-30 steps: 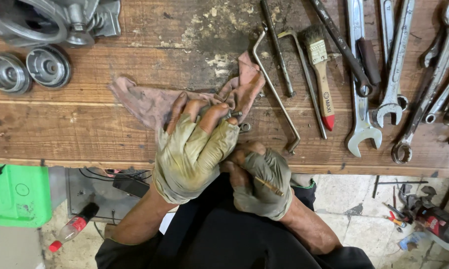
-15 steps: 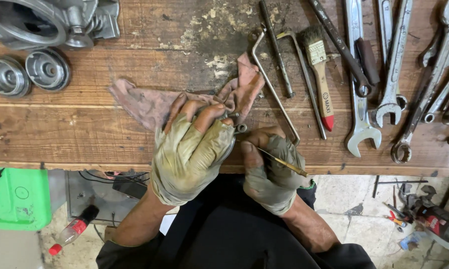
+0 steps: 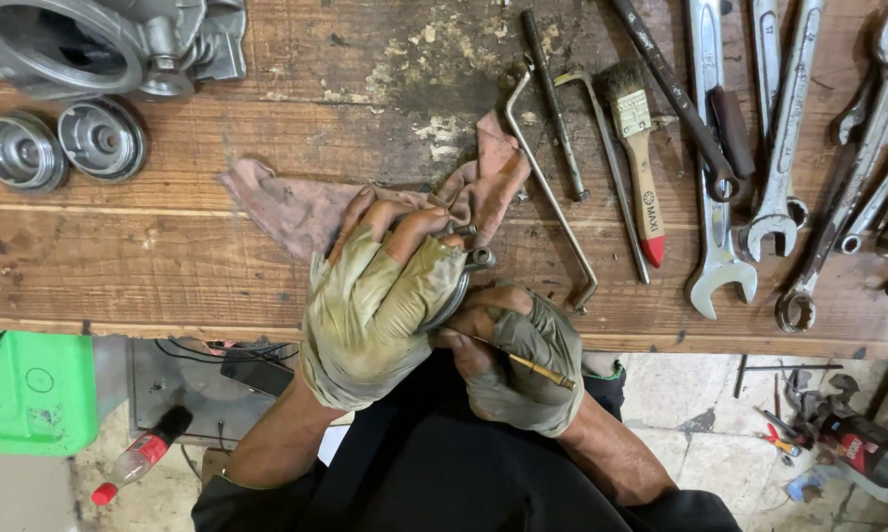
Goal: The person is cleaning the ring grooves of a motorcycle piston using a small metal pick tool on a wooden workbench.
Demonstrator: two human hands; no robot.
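My left hand (image 3: 380, 310), in a dirty fingerless glove, is closed around a small round metal part (image 3: 464, 276) at the near edge of the wooden workbench (image 3: 168, 266). My right hand (image 3: 518, 360), also gloved, sits just below and right of it, pinching a thin brass-coloured rod (image 3: 523, 363) whose tip points toward the part. A stained pink rag (image 3: 296, 207) lies under and beyond my left hand. Most of the metal part is hidden by my fingers.
Two round metal discs (image 3: 60, 148) and a large grey housing (image 3: 79, 39) sit at the far left. Bent rods (image 3: 552, 187), a paintbrush (image 3: 641, 167) and several spanners (image 3: 759, 148) lie at the right. A green container (image 3: 20, 394) and a small bottle (image 3: 138, 458) are on the floor below.
My right hand rose beside the left hand with the thin rod, then dropped back slightly lower. My left hand stays closed on the metal part over the rag.
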